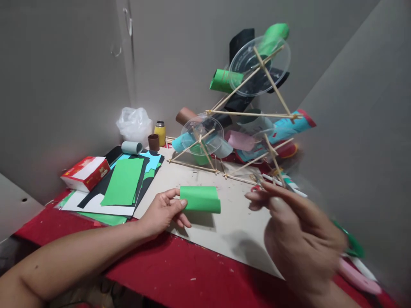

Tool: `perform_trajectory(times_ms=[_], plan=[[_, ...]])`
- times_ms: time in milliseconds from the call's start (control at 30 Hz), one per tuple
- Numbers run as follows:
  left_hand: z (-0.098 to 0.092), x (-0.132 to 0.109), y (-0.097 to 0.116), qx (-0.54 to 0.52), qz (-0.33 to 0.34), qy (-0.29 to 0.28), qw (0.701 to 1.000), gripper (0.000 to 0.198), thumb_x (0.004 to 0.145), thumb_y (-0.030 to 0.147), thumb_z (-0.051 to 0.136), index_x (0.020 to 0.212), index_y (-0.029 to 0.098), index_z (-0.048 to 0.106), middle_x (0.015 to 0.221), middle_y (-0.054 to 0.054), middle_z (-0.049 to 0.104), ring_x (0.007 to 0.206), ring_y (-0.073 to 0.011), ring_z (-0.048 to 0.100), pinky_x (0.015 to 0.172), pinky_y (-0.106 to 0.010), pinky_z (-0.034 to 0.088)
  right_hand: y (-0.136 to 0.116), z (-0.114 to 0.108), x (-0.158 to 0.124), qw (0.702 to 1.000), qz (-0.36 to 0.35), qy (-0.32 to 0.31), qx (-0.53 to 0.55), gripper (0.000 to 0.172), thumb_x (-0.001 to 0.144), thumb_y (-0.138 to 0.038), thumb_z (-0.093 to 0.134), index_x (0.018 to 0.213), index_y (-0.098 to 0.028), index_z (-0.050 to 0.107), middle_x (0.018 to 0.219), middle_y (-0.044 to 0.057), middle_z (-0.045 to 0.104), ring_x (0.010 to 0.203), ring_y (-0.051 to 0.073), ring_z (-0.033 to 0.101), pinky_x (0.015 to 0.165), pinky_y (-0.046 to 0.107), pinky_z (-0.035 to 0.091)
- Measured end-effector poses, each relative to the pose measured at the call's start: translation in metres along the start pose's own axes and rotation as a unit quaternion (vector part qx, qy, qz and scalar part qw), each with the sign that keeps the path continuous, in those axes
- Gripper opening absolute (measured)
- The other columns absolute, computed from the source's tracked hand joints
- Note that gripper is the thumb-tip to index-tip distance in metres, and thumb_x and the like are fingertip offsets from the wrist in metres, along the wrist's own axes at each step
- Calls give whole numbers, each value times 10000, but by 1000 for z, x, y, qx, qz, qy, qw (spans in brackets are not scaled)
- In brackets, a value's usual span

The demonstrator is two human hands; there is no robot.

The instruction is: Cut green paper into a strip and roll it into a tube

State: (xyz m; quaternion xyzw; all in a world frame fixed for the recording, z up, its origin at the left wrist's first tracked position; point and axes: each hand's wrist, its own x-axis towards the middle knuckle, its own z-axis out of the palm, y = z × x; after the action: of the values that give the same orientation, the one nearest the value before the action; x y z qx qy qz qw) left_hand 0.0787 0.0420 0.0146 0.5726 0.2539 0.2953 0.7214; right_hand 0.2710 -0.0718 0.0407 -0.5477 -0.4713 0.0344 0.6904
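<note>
My left hand [167, 208] pinches the left end of a rolled piece of green paper [201, 199], thumb in front. The roll is held level over a pale board [237, 226] and casts a shadow on it. Off to the right, nearer the camera, my right hand [298, 231] is raised with its thumb against bent fingers. Whether a small thing sits between those fingertips I cannot make out. Behind both hands stand stick frames with clear plastic discs [260, 66] and coloured paper tubes [224, 80].
Green paper sheets [124, 182] lie stacked at the left beside a red and white box [86, 173]. Behind are a white plastic bag [134, 126], a yellow bottle [159, 133] and a brown tube [153, 142]. A pink-handled tool [359, 276] lies at the right. Red cloth [180, 267] covers the table.
</note>
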Motion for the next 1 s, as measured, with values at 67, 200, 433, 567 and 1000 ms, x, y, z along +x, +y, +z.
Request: perform_trajectory(times_ms=[67,200,433,567,1000], plan=[[0,0,0,-5,5,3,1000,413,798,465,660,1015,132,546,576,-13,663,488,-128,643,467,-166,475,20,9,11,997,66,-33,-15,229,848,-407,613,1010,-269,698,924,30,694,787,187,617,713,324,475],[0,-2,1,-7,-1,3,1000,430,795,483,656,1018,131,550,574,-11,660,480,-128,638,463,-167,468,42,18,8,970,163,-179,-4,259,844,-458,600,962,-253,705,1004,33,678,936,209,592,826,315,446],[3,-3,0,-11,-13,-9,1000,467,777,517,664,1017,145,515,540,5,646,452,-124,624,455,-166,449,30,22,-7,955,148,-256,19,153,806,-377,671,812,-233,720,843,14,649,794,178,589,684,234,459],[3,-4,-5,-15,-15,-22,1000,477,757,549,668,952,171,453,486,39,607,445,-133,626,453,-168,446,31,22,-11,945,174,-276,17,185,794,-383,679,864,-234,763,861,32,695,815,215,625,707,268,495],[1,-6,-4,-57,-28,-10,998,467,649,534,745,791,170,490,452,53,572,373,-93,569,385,-141,412,34,23,-16,922,326,-196,-67,412,563,-538,773,856,-249,790,988,37,756,1013,308,655,814,275,556]])
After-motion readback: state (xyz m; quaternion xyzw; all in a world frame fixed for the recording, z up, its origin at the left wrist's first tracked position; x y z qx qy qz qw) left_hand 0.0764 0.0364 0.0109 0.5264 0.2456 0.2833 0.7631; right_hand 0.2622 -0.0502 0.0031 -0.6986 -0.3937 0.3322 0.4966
